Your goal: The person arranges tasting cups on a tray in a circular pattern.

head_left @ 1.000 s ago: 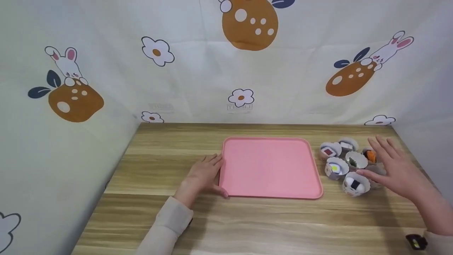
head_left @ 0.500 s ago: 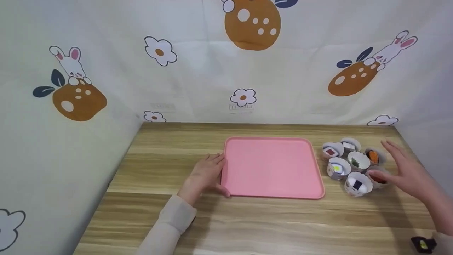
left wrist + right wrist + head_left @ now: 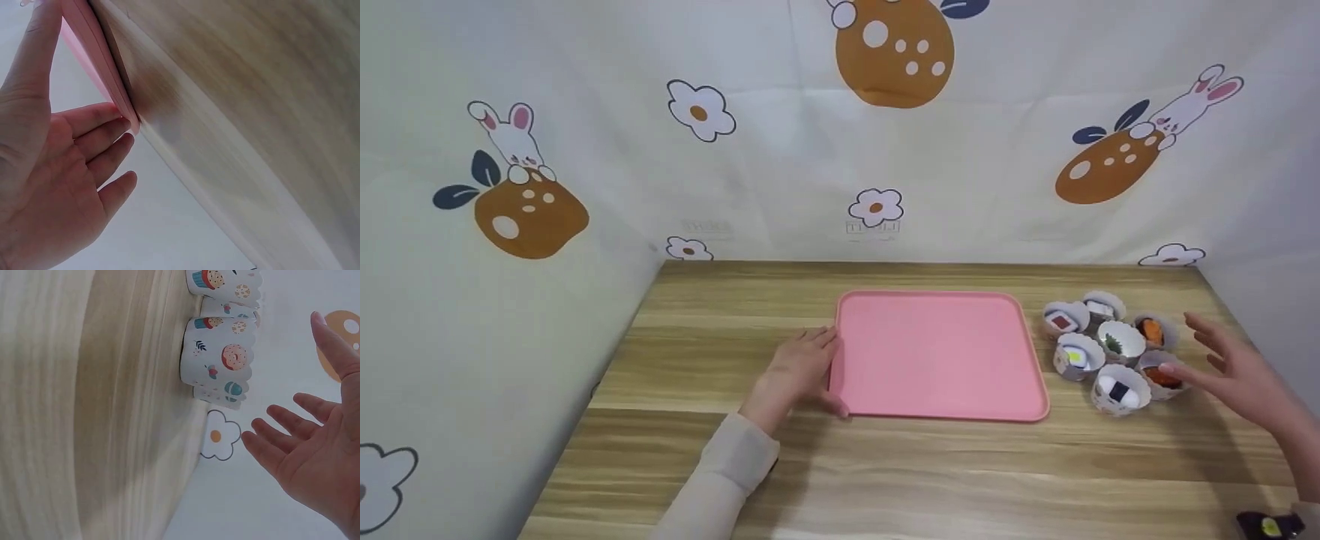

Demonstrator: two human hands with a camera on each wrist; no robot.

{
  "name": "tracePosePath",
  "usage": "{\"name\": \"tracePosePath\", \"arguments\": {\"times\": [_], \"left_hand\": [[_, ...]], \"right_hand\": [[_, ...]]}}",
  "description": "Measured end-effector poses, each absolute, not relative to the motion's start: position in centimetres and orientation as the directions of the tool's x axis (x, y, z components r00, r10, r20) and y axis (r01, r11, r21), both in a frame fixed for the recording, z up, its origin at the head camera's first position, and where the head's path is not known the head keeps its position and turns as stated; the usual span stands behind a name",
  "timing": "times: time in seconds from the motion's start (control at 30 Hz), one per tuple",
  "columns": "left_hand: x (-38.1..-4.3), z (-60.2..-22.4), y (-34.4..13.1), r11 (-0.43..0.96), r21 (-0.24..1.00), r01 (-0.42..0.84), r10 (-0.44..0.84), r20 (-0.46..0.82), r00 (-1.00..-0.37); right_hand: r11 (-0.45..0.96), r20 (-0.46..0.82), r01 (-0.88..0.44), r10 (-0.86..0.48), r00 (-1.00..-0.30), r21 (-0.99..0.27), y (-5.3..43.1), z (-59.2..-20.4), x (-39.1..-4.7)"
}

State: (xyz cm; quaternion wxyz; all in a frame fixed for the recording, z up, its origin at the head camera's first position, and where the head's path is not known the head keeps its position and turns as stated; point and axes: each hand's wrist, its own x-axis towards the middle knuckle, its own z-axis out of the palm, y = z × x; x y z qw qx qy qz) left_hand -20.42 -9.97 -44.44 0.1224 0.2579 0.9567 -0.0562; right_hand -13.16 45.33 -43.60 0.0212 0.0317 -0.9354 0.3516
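Note:
A pink tray (image 3: 937, 352) lies flat on the wooden table. My left hand (image 3: 795, 367) rests along its left edge, fingertips at the side and thumb by the near left corner; in the left wrist view the fingers are fairly straight against the rim. To the right of the tray stands a cluster of several scalloped paper cups (image 3: 219, 354) holding sushi pieces. The nearest one has a white piece with a dark band (image 3: 1119, 391). My right hand (image 3: 1245, 379) is just right of the cluster, fingers spread and holding nothing, its thumb overlapping the cup of orange-red roe (image 3: 1162, 375) in the head view.
The wood-grain table (image 3: 915, 480) reaches back to a printed cloth backdrop (image 3: 780, 172) with rabbits, fruit and flowers. The cloth also rises along the left and right sides of the table.
My right hand has moved right and slightly toward me, off the cups, so the orange-topped and roe cups show more. The left hand keeps its place at the tray.

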Motion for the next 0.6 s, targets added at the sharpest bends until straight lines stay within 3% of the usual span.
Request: {"name": "tracePosePath", "arguments": {"times": [0.17, 0.6], "left_hand": [[-20.5, -44.4, -10.0, 0.857, -0.05, 0.513, 0.483, -0.267, -0.834], [-20.5, -44.3, -10.1, 0.856, -0.025, 0.516, 0.49, -0.273, -0.828]], "right_hand": [[0.716, 0.044, -0.042, -0.016, -0.999, -0.697, 45.6, -44.0, -12.9], [0.756, -0.059, 0.093, 0.072, -0.996, -0.648, 46.8, -44.8, -12.9]]}}
